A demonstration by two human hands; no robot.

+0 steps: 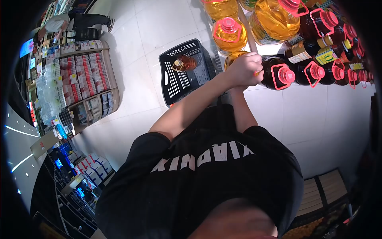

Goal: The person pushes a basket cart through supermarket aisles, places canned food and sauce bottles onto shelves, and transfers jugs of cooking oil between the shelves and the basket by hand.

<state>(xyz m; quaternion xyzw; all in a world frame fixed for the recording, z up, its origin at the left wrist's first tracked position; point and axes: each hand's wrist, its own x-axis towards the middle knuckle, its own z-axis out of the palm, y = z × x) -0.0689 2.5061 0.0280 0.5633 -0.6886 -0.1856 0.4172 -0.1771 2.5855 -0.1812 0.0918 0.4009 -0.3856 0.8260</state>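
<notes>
Two bare hands meet beside a clear bottle of golden liquid (232,59): the left hand (244,68) curled closed, its grip hidden, the right hand (238,88) mostly covered, state unclear. Pale glossy floor tiles (139,69) carry a black perforated plastic basket (166,78); red-capped dark bottles (278,67) stand right, red-and-white packets (81,73) left.

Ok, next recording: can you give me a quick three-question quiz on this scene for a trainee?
1. True or false: a bottle is inside the black basket.
2. The cap of the nearest dark bottle is: A green, B white, C pinkish red.
3. In this view, which of the person's hands covers much of the other?

Key:
1. True.
2. C.
3. The left hand.
</notes>
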